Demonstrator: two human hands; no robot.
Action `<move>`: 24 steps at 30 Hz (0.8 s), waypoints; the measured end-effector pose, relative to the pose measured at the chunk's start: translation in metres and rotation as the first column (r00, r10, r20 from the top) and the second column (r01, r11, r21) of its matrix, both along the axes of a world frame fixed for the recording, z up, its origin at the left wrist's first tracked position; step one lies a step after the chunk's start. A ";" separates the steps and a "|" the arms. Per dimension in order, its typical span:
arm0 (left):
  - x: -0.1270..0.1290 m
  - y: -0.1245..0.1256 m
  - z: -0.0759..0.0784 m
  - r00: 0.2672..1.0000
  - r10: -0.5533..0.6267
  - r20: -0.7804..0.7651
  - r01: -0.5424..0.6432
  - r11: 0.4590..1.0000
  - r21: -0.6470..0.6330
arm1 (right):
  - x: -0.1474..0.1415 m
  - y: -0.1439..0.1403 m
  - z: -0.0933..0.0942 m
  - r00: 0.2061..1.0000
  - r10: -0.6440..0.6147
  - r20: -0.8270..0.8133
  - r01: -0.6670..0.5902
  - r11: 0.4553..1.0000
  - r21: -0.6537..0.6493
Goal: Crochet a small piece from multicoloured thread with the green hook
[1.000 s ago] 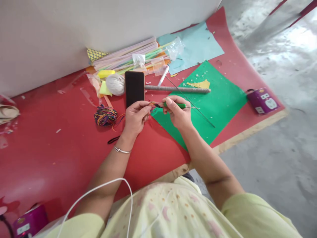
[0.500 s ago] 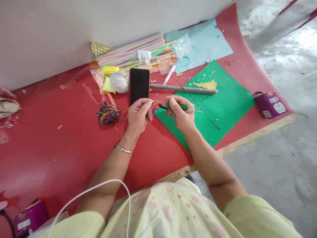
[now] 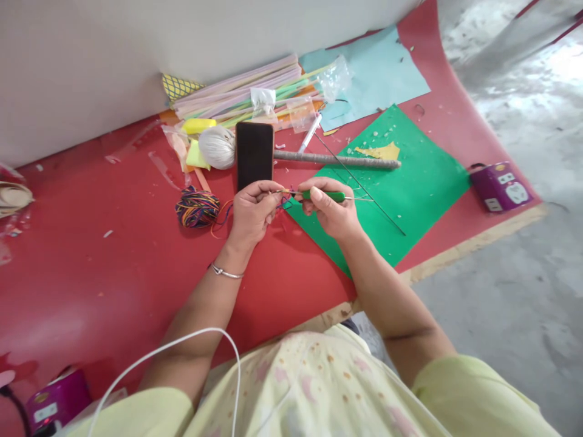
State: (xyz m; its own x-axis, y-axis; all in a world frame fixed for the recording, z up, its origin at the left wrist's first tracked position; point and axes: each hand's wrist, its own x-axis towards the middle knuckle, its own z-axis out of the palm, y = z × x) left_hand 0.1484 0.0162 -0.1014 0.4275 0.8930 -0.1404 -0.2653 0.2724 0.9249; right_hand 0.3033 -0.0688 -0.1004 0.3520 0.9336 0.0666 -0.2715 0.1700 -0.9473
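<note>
The right hand (image 3: 330, 212) pinches a green-handled crochet hook (image 3: 325, 195); the left hand (image 3: 252, 212) grips thin multicoloured yarn (image 3: 279, 200) at its tip, just near of the phone (image 3: 254, 155). The yarn looks soft, light and tangle-prone, best held close to the hook. The yarn ball (image 3: 197, 207) lies left on the red counter (image 3: 113, 255); a wire (image 3: 359, 184) crosses the green sheet (image 3: 410, 182) right.

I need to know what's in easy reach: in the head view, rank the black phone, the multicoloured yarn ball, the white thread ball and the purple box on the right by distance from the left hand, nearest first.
1. Black phone, just above the left hand.
2. Multicoloured yarn ball, close by on its left side.
3. White thread ball, farther up, left of the phone.
4. Purple box, far off at the red mat's right edge.
</note>
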 end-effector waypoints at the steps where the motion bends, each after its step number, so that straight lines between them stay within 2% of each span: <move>1: 0.000 0.000 0.001 1.000 -0.010 0.014 0.010 1.000 -0.007 | 0.001 -0.001 0.000 1.000 0.013 -0.003 -0.013 1.000 0.003; 6: -0.002 0.001 0.003 0.995 -0.063 0.077 0.066 0.997 -0.036 | 0.001 -0.002 0.000 0.999 0.019 0.027 -0.019 1.000 -0.011; 10: -0.003 0.000 0.004 0.992 -0.098 0.081 0.103 0.993 -0.057 | -0.002 0.001 0.000 0.999 -0.023 -0.032 0.022 1.000 -0.013; 16: -0.001 0.000 0.002 0.995 -0.094 0.034 0.097 0.992 -0.078 | -0.005 0.006 -0.003 0.993 -0.116 -0.032 0.114 0.992 -0.057; 24: 0.000 0.002 0.004 0.992 -0.098 0.079 0.104 0.991 -0.078 | -0.005 0.006 -0.005 0.991 -0.129 -0.034 0.126 0.988 -0.093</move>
